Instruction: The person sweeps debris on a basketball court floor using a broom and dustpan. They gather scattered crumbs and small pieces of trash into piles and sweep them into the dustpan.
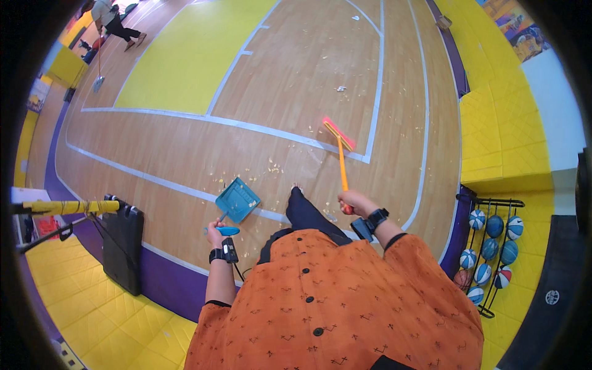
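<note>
My right hand point(352, 203) is closed around the orange handle of a broom point(342, 162). Its pink bristle head lies across the white court line, ahead and to the right of my foot. In my left hand point(215, 233) is the handle of a teal long-handled dustpan point(237, 201), whose pan is on the wood floor in front. Pale scraps point(274, 166) are scattered just beyond the pan and around my foot. Smaller bits dot the floor farther ahead, with two white crumpled pieces point(341, 89) among them.
Right of me, a black rack point(497, 202) holds several basketballs against yellow wall padding point(504, 138). On the left stand a black hoop base point(124, 249) and a yellow pole point(69, 206). At the far left, another person point(111, 21) holds a mop point(98, 83).
</note>
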A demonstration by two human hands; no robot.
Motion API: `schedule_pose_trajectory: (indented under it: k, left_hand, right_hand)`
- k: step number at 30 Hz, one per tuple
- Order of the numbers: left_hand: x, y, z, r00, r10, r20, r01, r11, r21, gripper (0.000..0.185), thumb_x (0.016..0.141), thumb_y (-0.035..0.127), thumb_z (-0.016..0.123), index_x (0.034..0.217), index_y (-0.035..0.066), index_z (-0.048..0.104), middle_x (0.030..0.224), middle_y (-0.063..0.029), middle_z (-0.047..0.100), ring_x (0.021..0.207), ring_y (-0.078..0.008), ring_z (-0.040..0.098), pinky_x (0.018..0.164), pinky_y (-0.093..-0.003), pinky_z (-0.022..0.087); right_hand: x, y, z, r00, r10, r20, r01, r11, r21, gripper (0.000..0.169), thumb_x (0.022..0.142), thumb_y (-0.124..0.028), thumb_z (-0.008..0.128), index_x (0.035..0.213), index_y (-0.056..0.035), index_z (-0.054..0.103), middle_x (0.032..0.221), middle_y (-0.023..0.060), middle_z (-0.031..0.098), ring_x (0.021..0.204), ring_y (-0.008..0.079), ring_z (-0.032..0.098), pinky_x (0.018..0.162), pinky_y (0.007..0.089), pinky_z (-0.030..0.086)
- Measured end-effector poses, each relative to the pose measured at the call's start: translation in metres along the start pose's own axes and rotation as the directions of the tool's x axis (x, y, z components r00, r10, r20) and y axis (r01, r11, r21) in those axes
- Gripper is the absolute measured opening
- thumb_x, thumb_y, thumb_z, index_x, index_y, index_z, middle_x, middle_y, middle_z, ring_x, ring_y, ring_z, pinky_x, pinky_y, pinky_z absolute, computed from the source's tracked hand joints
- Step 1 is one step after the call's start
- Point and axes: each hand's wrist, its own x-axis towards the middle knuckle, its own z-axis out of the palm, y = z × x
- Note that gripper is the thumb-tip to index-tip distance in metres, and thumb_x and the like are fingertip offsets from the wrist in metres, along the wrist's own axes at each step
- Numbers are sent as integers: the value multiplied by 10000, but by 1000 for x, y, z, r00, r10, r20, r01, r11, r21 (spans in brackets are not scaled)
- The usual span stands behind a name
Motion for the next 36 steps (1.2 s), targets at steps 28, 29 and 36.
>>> schedule_pose_trajectory:
  k: [28,29,36]
  left_hand:
    - [128,61,317,989,120,83,-144,902,408,115,685,70,473,602,36,400,512,-57,434,416,-158,420,392,-288,381]
    - [133,60,323,989,133,70,-149,908,391,108,678,64,472,602,34,402,508,-57,432,410,-160,418,378,-289,372]
    - [169,57,382,973,223,64,-225,849,477,132,675,118,478,604,31,408,515,-62,416,405,-148,406,357,-277,343]
  right_hand:
    - [60,-111,-75,982,-52,-183,85,981,175,84,745,-80,455,690,-20,435,478,35,426,342,128,405,333,243,356]
    - [67,-111,-69,981,-44,-187,90,965,246,87,744,-79,455,684,-22,430,482,31,423,350,127,410,342,243,362]
    - [106,-169,-39,935,-133,329,-217,518,827,117,792,-68,427,686,-54,379,486,-37,351,369,52,342,323,170,305]
